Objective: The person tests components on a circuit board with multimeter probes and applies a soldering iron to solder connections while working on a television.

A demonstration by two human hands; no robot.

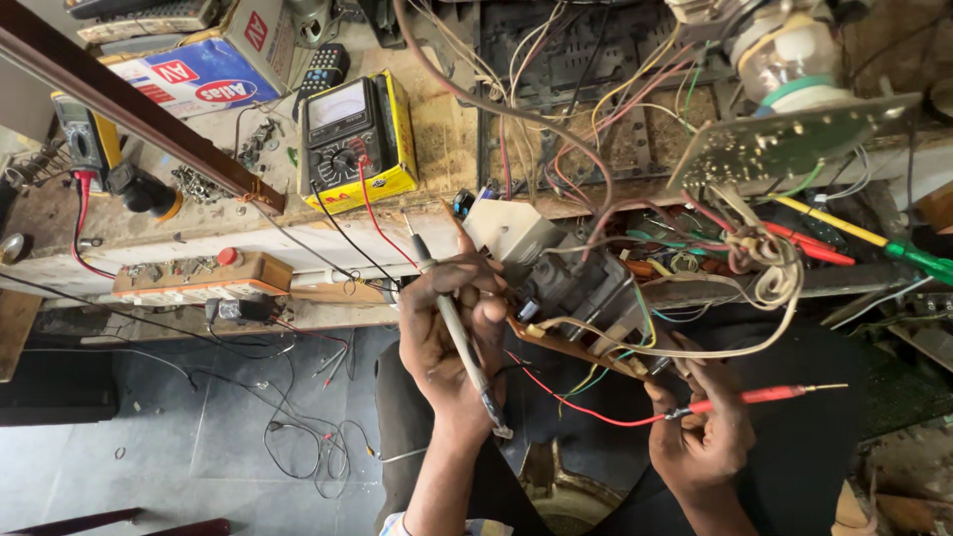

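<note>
A brown circuit board point(576, 342) sits tilted at the centre of the frame, carrying a grey blocky component and a white box at its upper end, with red, green, yellow and cream wires trailing off to the right. The left hand point(452, 328) grips the board's left edge while pinching a grey probe point(462, 337) that runs diagonally across its fingers. The right hand point(700, 427), lower right, is closed around a red probe point(764, 395) pointing right. A yellow-cased multimeter point(357, 139) lies on the desk point(447, 139) above. The board's underside is hidden, and the wire tangle upper right is hard to follow.
</note>
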